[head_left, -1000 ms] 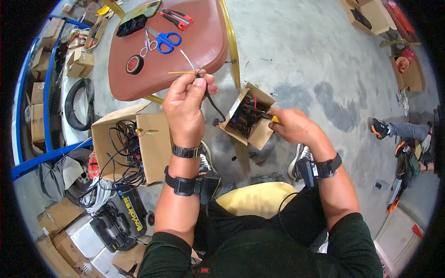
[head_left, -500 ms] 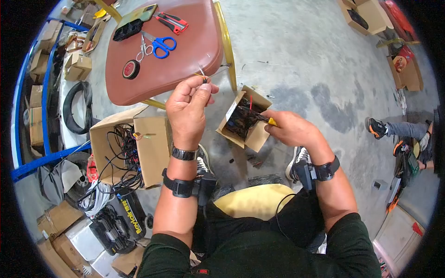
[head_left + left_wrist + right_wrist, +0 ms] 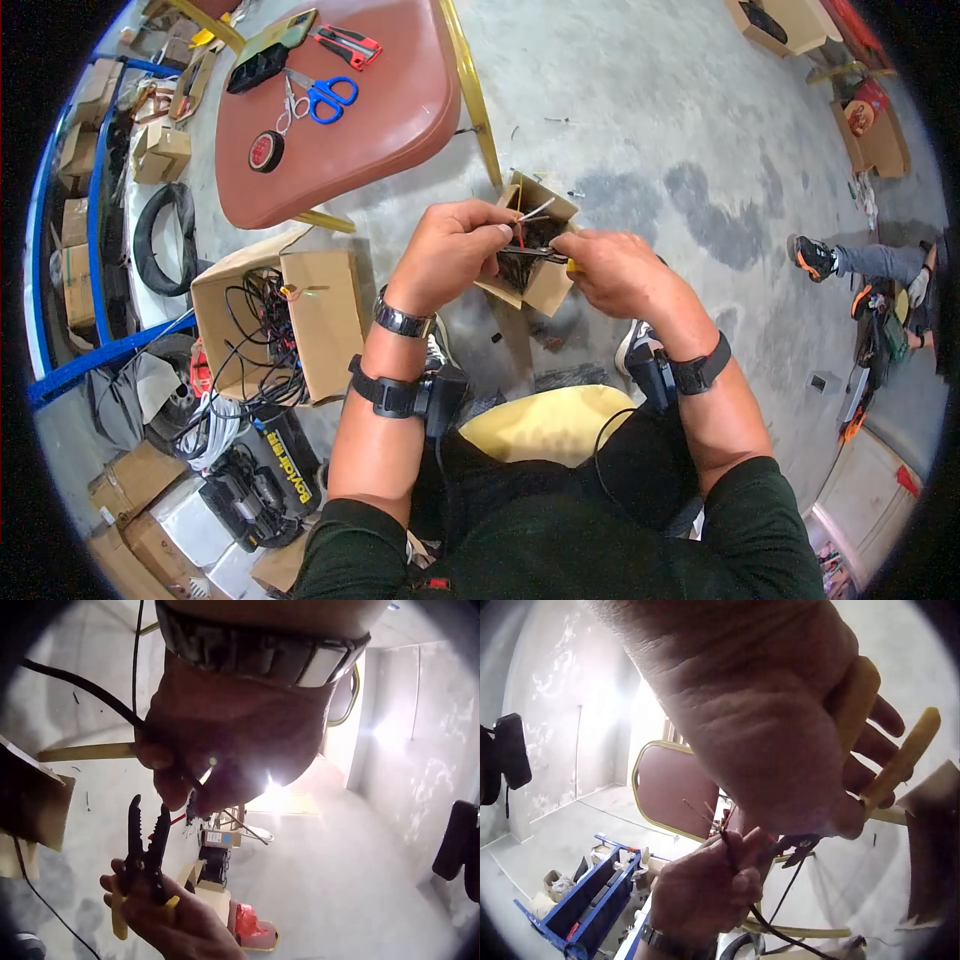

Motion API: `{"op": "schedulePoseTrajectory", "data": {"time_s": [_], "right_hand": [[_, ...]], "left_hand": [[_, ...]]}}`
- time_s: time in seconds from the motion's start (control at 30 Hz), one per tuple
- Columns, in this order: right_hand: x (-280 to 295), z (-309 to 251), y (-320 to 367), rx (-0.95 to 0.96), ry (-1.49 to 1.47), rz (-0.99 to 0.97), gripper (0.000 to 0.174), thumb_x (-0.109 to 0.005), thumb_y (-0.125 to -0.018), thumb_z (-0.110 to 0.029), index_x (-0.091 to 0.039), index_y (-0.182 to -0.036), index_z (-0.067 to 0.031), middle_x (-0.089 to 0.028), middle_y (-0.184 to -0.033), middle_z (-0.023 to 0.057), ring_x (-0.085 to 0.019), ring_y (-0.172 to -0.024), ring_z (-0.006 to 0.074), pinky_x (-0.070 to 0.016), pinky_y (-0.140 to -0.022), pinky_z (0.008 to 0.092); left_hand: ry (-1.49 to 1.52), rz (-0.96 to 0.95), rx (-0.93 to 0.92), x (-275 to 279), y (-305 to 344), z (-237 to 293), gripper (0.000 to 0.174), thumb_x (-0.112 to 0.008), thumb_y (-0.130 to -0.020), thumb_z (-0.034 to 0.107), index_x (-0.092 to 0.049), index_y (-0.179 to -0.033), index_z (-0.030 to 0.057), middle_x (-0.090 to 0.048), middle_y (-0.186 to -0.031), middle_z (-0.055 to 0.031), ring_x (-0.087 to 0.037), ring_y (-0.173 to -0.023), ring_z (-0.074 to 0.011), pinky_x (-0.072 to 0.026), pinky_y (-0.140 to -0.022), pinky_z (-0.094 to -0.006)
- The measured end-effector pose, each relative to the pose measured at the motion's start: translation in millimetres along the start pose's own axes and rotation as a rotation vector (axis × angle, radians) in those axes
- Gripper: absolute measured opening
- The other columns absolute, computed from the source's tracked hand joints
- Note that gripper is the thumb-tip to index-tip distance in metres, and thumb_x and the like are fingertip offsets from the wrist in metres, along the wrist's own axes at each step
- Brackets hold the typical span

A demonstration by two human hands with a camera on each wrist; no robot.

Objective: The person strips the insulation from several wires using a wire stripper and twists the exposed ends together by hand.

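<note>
In the head view my left hand (image 3: pixel 450 258) pinches the end of a black cable (image 3: pixel 82 690), and thin stripped-out wires (image 3: pixel 538 210), white, red and yellow, fan out beyond the fingertips. My right hand (image 3: pixel 622 272) grips wire strippers (image 3: pixel 144 859) by their yellow handles. Their toothed black jaws stand apart in the left wrist view, with their tips close to the left fingertips. Both hands are near each other above a small cardboard box (image 3: pixel 553 292) holding dark cut pieces. The right wrist view shows the spread handles and, beyond them, the fanned wires (image 3: pixel 718 819).
On the brown chair seat (image 3: pixel 370 165) lie blue-handled scissors (image 3: pixel 330 100), smaller scissors, a tape roll (image 3: pixel 265 151) and a red cutter knife (image 3: pixel 347 46). A larger carton (image 3: pixel 325 325) of tangled black cables stands left. Blue shelving (image 3: pixel 95 215) lines the left; another person's leg (image 3: pixel 868 259) shows at right.
My left hand has come down and right with the cable, from the chair edge to over the small box. My right hand with the wire strippers has moved slightly, and both hands now nearly meet.
</note>
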State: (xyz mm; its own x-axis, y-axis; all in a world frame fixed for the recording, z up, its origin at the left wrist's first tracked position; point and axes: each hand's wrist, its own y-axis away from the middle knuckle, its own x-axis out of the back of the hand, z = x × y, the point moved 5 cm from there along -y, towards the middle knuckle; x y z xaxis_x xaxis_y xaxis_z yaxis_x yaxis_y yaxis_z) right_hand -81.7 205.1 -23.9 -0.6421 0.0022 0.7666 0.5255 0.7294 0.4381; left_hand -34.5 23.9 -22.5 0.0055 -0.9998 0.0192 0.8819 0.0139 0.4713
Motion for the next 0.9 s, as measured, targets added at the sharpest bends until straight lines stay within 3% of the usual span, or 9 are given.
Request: {"op": "schedulePoseTrajectory", "data": {"time_s": [0.37,0.47,0.67,0.9], "right_hand": [[0.5,-1.9,6.0,0.053,0.035,0.017,0.024,-0.059,-0.078,-0.004,-0.063,-0.101,-0.0056,-0.067,-0.098,0.0147,-0.064,-0.099,0.0349,-0.0507,-0.084,0.0458],[-1.4,-0.7,6.3,0.068,0.051,0.01,0.022,-0.06,-0.077,-0.004,-0.063,-0.099,-0.005,-0.068,-0.097,0.0147,-0.065,-0.097,0.035,-0.051,-0.083,0.0462],[1.7,0.4,11.7,0.051,0.058,-0.009,0.019,-0.059,-0.077,-0.005,-0.063,-0.096,-0.0042,-0.068,-0.095,0.0152,-0.066,-0.095,0.035,-0.0515,-0.08,0.0468],[4.0,1.3,12.2,0.031,0.015,-0.035,0.018,-0.057,-0.079,-0.006,-0.063,-0.095,-0.0032,-0.067,-0.095,0.0172,-0.065,-0.095,0.0364,-0.051,-0.081,0.0477]], "left_hand": [[-0.129,-0.043,-0.029,-8.4,-7.4,-6.9,0.019,-0.061,-0.089,0.012,-0.072,-0.096,-0.0024,-0.07,-0.08,-0.0036,-0.059,-0.065,-0.0084,-0.0487,-0.058,-0.0228],[-0.186,-0.013,-0.043,-7.9,-8.4,-4.2,0.018,-0.062,-0.089,0.01,-0.072,-0.096,-0.0034,-0.07,-0.09,-0.0061,-0.06,-0.067,-0.009,-0.0495,-0.059,-0.0235],[-0.171,0.0,-0.241,-10.0,-11.8,-5.8,0.017,-0.061,-0.088,0.004,-0.069,-0.098,-0.0076,-0.065,-0.112,-0.0096,-0.06,-0.067,-0.0094,-0.0501,-0.059,-0.0241],[-0.092,0.024,-0.006,-5.6,-9.7,-4.5,0.018,-0.059,-0.091,0.006,-0.067,-0.103,-0.0044,-0.068,-0.082,-0.008,-0.06,-0.062,-0.0104,-0.0503,-0.058,-0.0241]]}}
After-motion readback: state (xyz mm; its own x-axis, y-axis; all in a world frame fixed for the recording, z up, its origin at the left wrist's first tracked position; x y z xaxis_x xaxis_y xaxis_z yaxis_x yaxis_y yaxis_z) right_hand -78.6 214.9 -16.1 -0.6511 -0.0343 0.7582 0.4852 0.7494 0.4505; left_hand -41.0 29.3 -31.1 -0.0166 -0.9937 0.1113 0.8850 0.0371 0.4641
